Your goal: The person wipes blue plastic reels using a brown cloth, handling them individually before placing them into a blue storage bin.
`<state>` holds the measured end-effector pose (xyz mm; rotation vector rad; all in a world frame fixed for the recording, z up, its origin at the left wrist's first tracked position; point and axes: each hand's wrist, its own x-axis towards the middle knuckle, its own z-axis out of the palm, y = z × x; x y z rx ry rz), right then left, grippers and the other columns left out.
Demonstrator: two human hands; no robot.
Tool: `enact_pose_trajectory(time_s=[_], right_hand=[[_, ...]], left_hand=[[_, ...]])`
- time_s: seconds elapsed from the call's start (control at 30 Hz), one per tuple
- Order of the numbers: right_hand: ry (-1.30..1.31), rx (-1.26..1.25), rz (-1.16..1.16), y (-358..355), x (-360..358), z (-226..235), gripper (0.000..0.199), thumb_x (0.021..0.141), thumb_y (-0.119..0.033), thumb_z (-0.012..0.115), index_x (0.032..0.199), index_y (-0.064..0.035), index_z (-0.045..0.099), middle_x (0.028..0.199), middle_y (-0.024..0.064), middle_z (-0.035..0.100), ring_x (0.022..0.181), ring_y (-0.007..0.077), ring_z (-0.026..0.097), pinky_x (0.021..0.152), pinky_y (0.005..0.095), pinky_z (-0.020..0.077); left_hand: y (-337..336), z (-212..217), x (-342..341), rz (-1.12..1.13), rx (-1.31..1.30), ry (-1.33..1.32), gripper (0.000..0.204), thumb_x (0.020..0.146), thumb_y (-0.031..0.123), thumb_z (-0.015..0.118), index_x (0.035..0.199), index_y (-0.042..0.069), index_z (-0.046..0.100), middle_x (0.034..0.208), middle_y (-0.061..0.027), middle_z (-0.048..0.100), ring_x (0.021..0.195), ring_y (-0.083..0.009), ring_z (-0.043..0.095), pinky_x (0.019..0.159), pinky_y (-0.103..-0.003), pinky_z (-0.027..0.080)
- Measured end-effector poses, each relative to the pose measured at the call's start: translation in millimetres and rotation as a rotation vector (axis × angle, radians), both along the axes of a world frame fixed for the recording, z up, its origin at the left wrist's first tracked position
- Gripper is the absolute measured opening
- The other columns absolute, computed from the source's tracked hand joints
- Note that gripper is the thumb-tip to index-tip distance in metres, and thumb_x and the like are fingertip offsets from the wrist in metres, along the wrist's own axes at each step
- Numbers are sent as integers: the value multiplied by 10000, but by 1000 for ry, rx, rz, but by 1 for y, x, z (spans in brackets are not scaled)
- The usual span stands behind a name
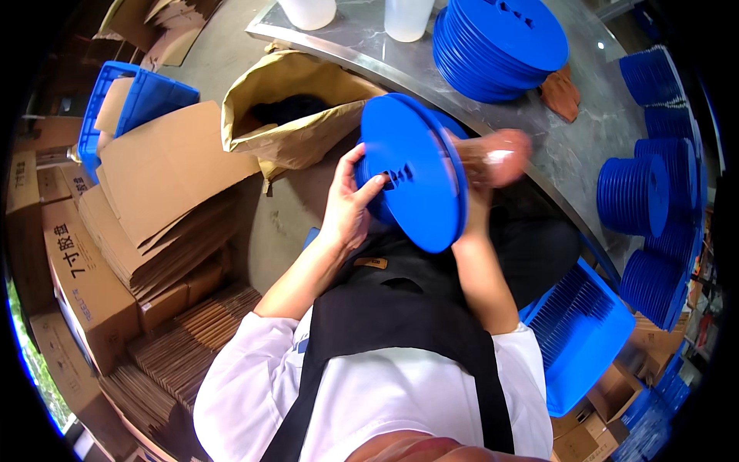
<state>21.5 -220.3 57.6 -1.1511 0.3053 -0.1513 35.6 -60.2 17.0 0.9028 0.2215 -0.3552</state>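
Observation:
A blue plastic reel (412, 173) with two round flanges is tilted on its edge above my lap. My left hand (350, 196) grips it from the left, its thumb on the near flange beside the cut-out centre and its fingers behind the rim. My right hand (496, 158) is at the reel's right side, smeared by motion. Its fingers cannot be made out, nor whether it touches the far flange. Behind the reel, part of another blue round edge shows.
A metal table (585, 138) carries a tall stack of blue discs (500, 46), white tubs (408, 19) and several more blue stacks (635, 196). An open yellow sack (296, 115) stands ahead. Flattened cardboard (177, 162) is piled left; a blue crate (585, 346) sits right.

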Motion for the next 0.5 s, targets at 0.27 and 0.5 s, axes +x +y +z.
enact_pose_trajectory(time_s=[0.27,0.5], right_hand=[[-803,-937,273,48,-28,-8,341,699,-121,723,1010,-44,606,1156,155,627,1066,327,611,881,390,490],[-488,-993,284,73,68,12,543,600,-70,718,1126,-46,589,1125,136,622,1053,337,574,924,386,446]], left_hand=[[7,3,-6,-201,-266,12,377,946,193,558,1291,82,457,1043,-31,601,975,-127,579,894,-273,462],[10,4,-6,-103,-278,9,475,913,109,584,1355,93,412,1012,-67,616,976,-176,603,916,-321,474]])
